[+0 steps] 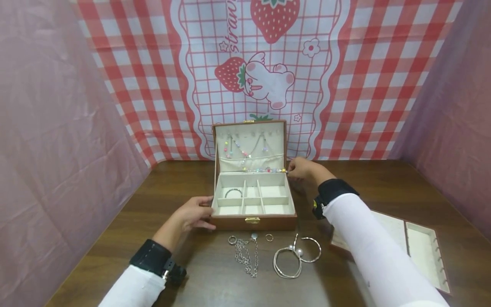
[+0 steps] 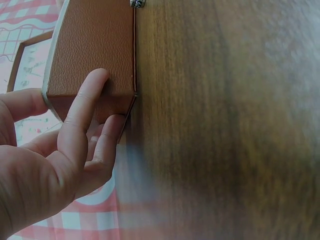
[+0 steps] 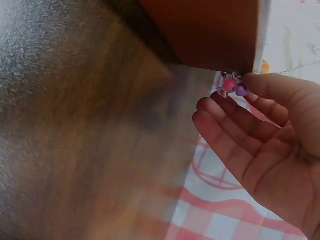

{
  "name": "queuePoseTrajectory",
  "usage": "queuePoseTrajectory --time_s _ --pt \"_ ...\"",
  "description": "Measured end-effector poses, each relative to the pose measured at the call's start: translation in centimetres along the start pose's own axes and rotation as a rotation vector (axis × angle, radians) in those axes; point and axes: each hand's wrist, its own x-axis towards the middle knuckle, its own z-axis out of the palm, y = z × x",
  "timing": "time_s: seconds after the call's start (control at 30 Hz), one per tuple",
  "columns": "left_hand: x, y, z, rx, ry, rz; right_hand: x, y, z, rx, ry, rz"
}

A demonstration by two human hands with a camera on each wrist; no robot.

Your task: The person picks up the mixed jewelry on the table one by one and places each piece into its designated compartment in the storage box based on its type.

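A beaded bracelet [image 1: 264, 170] stretches across the back edge of the open jewelry box [image 1: 253, 200], just where the upright lid meets the tray. The right hand [image 1: 301, 168] pinches its end at the box's right rear corner; the right wrist view shows a pink and a purple bead [image 3: 233, 86] caught between fingertip and thumb, the other fingers loosely spread. The left hand [image 1: 192, 213] rests against the box's front left corner with straight fingers, steadying it and gripping nothing.

Inside the box, one dark bracelet [image 1: 233, 192] lies in the left compartment; the other compartments look bare. Necklaces hang in the lid lining.

The step in hand appears to be placing the beaded bracelet into the box. The next move likely calls for lowering the strand into a free compartment without snagging it on the lid edge, while the left hand keeps the box from sliding.

On the counter [image 1: 364, 187] in front of the box lie a chain [image 1: 245, 253], a small ring [image 1: 269, 237] and wire bangles [image 1: 295, 258]. A second open case [image 1: 418, 247] sits to the right.
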Motion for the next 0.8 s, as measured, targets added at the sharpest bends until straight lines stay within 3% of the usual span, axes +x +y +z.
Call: queuePoseTrajectory --time_s 0.2,0.33,0.53,0.67,0.8 --pt "0.1 -0.1 -0.2 -0.003 0.004 -0.002 -0.8 -2.8 -1.2 0.043 0.034 0.029" --pt "0.1 -0.2 -0.2 -0.007 0.004 0.008 -0.3 -4.3 -1.3 0.073 0.130 0.017" --pt "0.3 -0.6 -0.2 -0.011 0.012 0.020 1.0 -5.7 0.0 -0.082 0.342 0.016" --pt "0.3 -0.6 -0.2 -0.013 0.017 0.018 1.7 -6.3 1.0 -0.188 0.379 0.008" --pt "0.3 -0.6 -0.1 -0.014 0.019 0.015 2.3 -6.6 1.7 -0.296 0.358 0.001"
